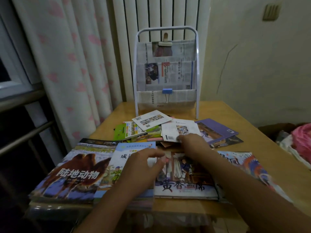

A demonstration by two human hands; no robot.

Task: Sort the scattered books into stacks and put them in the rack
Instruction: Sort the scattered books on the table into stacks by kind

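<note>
Scattered books cover the wooden table (pixel 218 113). A camel book (pixel 70 175) lies at the near left, a light blue book (pixel 114 167) partly over it. My left hand (pixel 143 167) rests on the blue book, fingers extended toward a picture book with a robed figure (pixel 183 179). My right hand (pixel 195 145) reaches over the pile's middle, fingertips on a white booklet (pixel 178 130). A white metal rack (pixel 166 71) lined with newspaper stands at the table's back.
Further books: a green one (pixel 127 132), a white one (pixel 152 119), a purple one (pixel 217 130), a phoenix one (pixel 249 163). Curtain (pixel 67 64) and window rails on the left, radiator behind the rack, pink cloth (pixel 301 140) at right.
</note>
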